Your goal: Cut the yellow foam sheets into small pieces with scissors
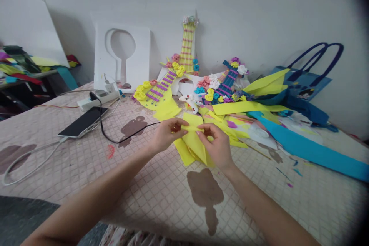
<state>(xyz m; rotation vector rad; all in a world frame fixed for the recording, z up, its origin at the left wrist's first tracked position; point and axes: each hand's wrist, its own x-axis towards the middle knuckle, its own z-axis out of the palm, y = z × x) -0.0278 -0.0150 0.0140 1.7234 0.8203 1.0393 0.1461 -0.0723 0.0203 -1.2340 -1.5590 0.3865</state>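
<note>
Both hands pinch a piece of yellow crepe paper (193,140) above the table's middle. My left hand (170,132) grips its left side between thumb and fingers, and my right hand (215,140) does the same on the right, a short gap apart. More yellow paper lies beneath and behind them. Just beyond stands a white glue gun (190,103). Behind it is a yellow guitar shape (161,96) with purple strips and paper flowers, beside a blue decorated piece (227,82).
A black phone (83,122) and a power strip (99,98) with cables lie at left. Long blue paper (314,148) stretches across the right, near a blue bag (314,84). A white board with a cutout (141,54) leans on the wall.
</note>
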